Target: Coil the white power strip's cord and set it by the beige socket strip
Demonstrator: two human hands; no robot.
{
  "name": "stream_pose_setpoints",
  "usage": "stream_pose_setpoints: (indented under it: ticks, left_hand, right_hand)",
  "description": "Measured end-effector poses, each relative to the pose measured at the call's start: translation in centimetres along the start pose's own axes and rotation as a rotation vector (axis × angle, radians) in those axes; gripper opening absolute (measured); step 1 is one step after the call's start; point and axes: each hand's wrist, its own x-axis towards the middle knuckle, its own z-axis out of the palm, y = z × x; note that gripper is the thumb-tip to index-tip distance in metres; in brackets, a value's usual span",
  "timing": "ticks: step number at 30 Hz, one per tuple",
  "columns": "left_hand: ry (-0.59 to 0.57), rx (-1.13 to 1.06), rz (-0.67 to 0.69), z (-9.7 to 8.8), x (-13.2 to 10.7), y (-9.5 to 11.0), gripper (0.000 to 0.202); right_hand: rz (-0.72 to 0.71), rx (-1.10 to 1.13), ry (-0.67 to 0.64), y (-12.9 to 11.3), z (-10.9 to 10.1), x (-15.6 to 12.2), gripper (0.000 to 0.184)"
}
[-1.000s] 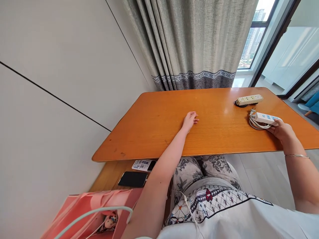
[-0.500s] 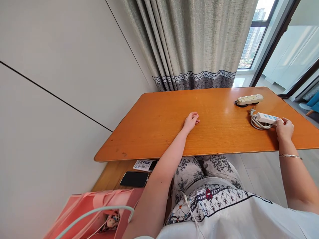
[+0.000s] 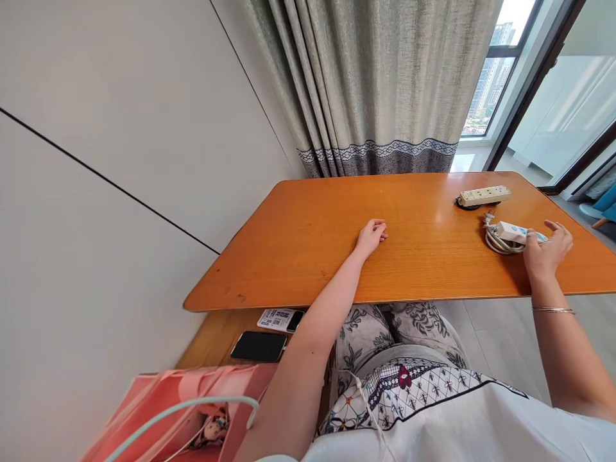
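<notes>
On the right side of the wooden table (image 3: 332,224) lies a white power strip (image 3: 513,232) with blue-marked sockets. Its pale cord (image 3: 498,244) is coiled at the strip's left end, with the plug (image 3: 489,217) above the coil. My right hand (image 3: 547,250) is at the strip's right end, thumb and fingers spread apart; it hides part of that end, and I cannot tell whether the thumb touches it. My left hand (image 3: 372,237) rests on the middle of the table, fingers loosely bent and holding nothing. Behind the white strip sits a cream power strip (image 3: 485,195) with a dark cord.
Below the table's left front edge, a black phone (image 3: 258,346) and a white printed card or pack (image 3: 276,319) lie on a wooden surface. A pink bag (image 3: 192,391) stands at the lower left. Beyond the table's far edge hangs a grey curtain (image 3: 385,83).
My right hand has gone from pinching the white power strip's right end to spread fingers, and its wrist has shifted slightly left. The left hand stays put.
</notes>
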Motion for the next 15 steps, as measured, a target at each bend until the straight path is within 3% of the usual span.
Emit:
stream_pose_setpoints:
  ticks: [4, 11, 13, 15]
  left_hand:
    - [-0.002, 0.049, 0.053, -0.1, -0.3, -0.1, 0.012]
    - [0.023, 0.533, 0.369, -1.1, -1.1, 0.2, 0.010]
    - [0.006, 0.571, 0.362, -0.9, -1.2, 0.2, 0.012]
    - [-0.001, 0.477, 0.291, -0.4, -1.0, 0.2, 0.015]
  right_hand:
    - [-0.362, 0.186, -0.073, -5.2, 1.2, -2.8, 0.030]
    - [-0.856, 0.363, -0.703, -15.5, 7.1, -8.8, 0.030]
    - [-0.964, 0.372, -0.805, -17.8, 9.0, -10.5, 0.035]
    - [-1.086, 0.398, -0.882, -19.4, 10.6, -12.2, 0.043]
